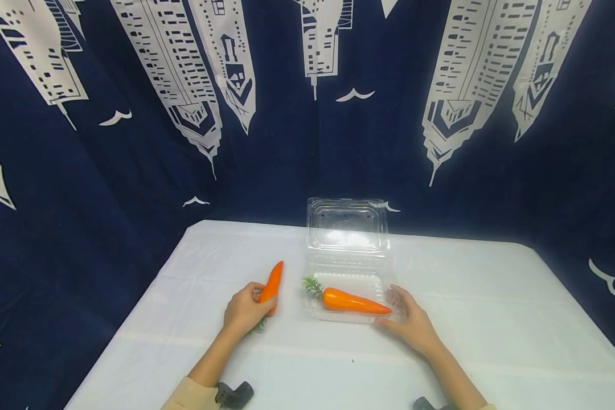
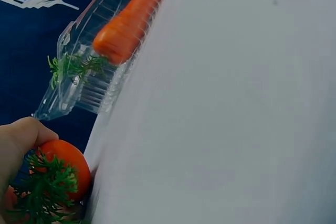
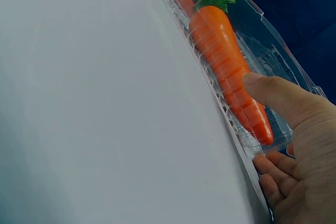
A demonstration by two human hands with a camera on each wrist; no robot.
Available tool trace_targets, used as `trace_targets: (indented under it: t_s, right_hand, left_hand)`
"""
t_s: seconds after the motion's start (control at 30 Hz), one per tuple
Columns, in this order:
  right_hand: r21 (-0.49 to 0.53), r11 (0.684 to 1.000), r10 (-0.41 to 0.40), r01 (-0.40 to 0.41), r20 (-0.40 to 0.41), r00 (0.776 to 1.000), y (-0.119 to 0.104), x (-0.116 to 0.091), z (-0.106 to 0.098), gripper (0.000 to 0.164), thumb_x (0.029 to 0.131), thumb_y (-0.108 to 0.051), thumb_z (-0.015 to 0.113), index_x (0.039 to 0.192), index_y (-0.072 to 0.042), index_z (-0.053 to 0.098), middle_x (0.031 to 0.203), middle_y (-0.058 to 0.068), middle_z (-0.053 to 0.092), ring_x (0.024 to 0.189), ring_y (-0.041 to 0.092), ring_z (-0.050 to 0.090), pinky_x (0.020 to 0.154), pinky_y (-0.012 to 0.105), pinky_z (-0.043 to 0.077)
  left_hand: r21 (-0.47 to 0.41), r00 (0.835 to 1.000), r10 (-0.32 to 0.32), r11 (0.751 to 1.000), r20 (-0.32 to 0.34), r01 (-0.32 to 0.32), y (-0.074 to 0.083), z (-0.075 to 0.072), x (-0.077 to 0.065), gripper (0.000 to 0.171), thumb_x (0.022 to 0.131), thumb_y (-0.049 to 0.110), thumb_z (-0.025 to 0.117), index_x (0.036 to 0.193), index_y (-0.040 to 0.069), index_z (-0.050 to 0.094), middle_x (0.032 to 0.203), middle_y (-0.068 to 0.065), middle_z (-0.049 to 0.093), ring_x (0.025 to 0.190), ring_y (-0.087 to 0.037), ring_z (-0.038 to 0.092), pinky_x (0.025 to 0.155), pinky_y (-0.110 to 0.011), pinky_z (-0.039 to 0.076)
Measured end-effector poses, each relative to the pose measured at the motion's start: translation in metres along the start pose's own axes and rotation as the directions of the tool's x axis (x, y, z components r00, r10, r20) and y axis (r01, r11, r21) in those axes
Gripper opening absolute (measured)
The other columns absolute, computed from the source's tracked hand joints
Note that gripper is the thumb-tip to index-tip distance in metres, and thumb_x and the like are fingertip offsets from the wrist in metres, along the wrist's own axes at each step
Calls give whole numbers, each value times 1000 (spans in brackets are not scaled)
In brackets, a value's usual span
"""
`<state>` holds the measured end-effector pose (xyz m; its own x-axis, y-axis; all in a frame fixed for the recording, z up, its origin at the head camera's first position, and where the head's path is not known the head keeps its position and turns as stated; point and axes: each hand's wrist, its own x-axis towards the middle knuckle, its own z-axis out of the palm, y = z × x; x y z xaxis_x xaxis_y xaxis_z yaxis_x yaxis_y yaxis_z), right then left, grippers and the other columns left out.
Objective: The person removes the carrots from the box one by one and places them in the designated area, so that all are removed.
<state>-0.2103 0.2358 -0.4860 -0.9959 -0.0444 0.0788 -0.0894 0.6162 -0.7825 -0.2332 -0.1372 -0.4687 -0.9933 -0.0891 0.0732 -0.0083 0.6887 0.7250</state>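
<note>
My left hand (image 1: pixel 246 310) grips an orange carrot (image 1: pixel 273 285) left of the container, its tip pointing away and its green top (image 2: pixel 50 184) toward me. To the right, a clear plastic clamshell container (image 1: pixel 371 279) lies with its lid (image 1: pixel 347 225) raised at the back. Inside its base a second carrot (image 1: pixel 351 300) lies crosswise, green leaves at the left and tip at the right. My right hand (image 1: pixel 414 324) holds the container's right end, thumb (image 3: pixel 268 90) over the near wall and the other fingers (image 3: pixel 278 174) around the end.
A white-covered table (image 1: pixel 492 307) bears everything. Behind it hangs a dark blue cloth (image 1: pixel 318 154) printed with white buildings. Dark wrist devices (image 1: pixel 234 394) show at the front edge of the head view.
</note>
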Motion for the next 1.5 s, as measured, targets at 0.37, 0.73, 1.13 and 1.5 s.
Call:
trace_targets:
  t_s: [0.37,0.73,1.13,1.5]
  right_hand:
    - [0,1000,14,-14,11,1000,2,0,0,96,75,-44,82,148,-7,33,144,22,45,135,45,34,106,64,26]
    - [2,1000,7,-7,-3,1000,-1,1,-2,96,74,-44,83,148,-7,33,142,21,48,134,44,37,106,63,28]
    - [5,1000,15,-15,9,1000,1,-1,0,97,75,-44,82,149,-6,31,144,22,45,135,44,36,107,62,27]
    - [3,1000,-22,22,-18,1000,2,0,1,93,75,-41,83,147,-6,35,139,20,51,131,43,42,105,61,31]
  left_hand:
    - [117,1000,-16,993,6,15,6,-1,0,49,80,39,68,113,2,66,89,-6,70,71,-18,61,57,-33,47]
    - [104,995,-97,990,28,94,14,-5,0,55,85,47,66,115,1,64,90,-9,67,70,-19,58,57,-31,43]
    - [111,994,-104,989,41,99,22,-12,-1,62,87,57,61,115,2,65,93,-8,68,76,-21,61,65,-36,47]
    - [75,998,-60,995,-10,61,42,-14,9,56,89,52,61,120,5,64,95,-7,69,78,-20,63,66,-35,49]
